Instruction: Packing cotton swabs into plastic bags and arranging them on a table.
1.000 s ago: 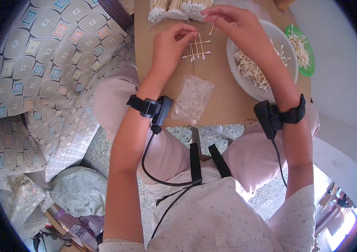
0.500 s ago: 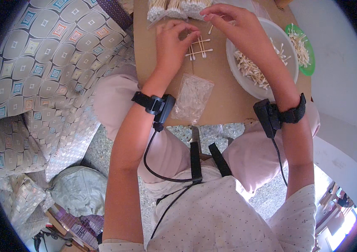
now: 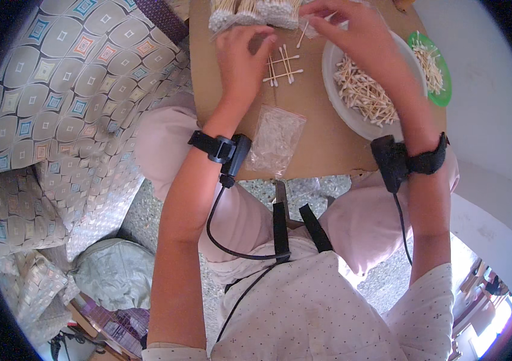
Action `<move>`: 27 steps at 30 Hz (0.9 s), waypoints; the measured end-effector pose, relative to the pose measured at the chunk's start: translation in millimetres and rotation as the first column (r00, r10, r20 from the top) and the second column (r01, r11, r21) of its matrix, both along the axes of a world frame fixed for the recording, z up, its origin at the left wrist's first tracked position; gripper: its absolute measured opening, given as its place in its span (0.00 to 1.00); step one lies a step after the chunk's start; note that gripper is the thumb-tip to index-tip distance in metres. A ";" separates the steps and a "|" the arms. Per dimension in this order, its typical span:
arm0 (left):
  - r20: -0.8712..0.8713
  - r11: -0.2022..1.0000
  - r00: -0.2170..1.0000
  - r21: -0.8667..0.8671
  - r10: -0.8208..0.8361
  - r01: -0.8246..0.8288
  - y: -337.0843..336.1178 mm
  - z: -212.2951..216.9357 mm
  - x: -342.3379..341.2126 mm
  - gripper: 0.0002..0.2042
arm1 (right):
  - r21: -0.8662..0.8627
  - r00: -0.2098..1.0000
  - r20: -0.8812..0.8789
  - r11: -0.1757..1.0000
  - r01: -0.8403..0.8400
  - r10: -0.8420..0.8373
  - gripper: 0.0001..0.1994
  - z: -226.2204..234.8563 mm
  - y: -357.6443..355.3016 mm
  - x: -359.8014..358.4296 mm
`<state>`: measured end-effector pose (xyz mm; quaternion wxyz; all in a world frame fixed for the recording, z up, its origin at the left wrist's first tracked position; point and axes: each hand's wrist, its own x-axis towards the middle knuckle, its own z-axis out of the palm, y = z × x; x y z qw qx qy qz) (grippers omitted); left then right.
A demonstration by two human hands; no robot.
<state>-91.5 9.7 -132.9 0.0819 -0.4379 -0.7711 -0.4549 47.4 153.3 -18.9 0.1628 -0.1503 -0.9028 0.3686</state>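
Several cotton swabs laid crosswise form a small grid (image 3: 283, 66) on the brown cardboard (image 3: 322, 150). My left hand (image 3: 241, 57) hovers at the grid's upper left, fingers curved, with a small gap between thumb and index finger and nothing visible in it. Above and right of the grid is my right hand (image 3: 355, 30), its index finger and thumb apart near some clear plastic. Just below those fingertips lies a single cotton swab (image 3: 302, 35). Part of a white bowl (image 3: 361, 127), heaped with loose swabs (image 3: 367, 93), is covered by my right forearm.
Bagged bundles of swabs (image 3: 253, 15) stand along the far edge. A clear plastic bag (image 3: 275, 141) lies near the cardboard's front edge. A green dish (image 3: 445, 90) with more swabs sits right of the bowl. Patterned upholstery (image 3: 81, 96) is at left, a pale wall (image 3: 484, 108) at right.
My left hand has drawn back leftward from the grid, its thumb and index finger parting. My right hand has shifted right and slightly away, leaving more of the single swab showing.
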 end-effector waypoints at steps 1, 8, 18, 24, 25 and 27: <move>0.001 1.000 1.000 0.001 -0.001 0.001 0.2 0.6 -0.2 0.07 | 0.103 1.000 0.027 0.995 -0.001 -0.002 0.12 5.6 6.6 4.0; 0.011 0.997 0.998 0.045 0.062 -0.062 2.1 8.0 3.4 0.06 | 0.388 0.937 0.339 0.896 -0.217 0.081 0.12 0.0 56.2 39.3; 0.030 0.996 0.998 0.063 0.056 -0.057 -2.4 10.7 0.5 0.07 | 0.399 0.788 0.613 0.883 -0.249 -0.055 0.09 -19.1 40.6 25.0; 0.068 0.997 0.997 0.064 0.037 -0.041 -5.7 11.1 -2.8 0.06 | 0.321 0.860 0.503 0.905 -0.279 0.087 0.09 -21.4 41.2 30.4; 0.067 0.997 0.997 0.063 0.039 -0.044 -6.9 10.3 -3.1 0.06 | 0.333 0.864 0.501 0.911 -0.244 0.048 0.09 -20.8 38.8 29.3; 0.058 0.998 0.997 0.040 0.048 -0.051 -5.7 11.4 0.3 0.06 | 0.355 0.865 0.501 0.906 -0.231 0.024 0.10 -27.9 47.7 35.1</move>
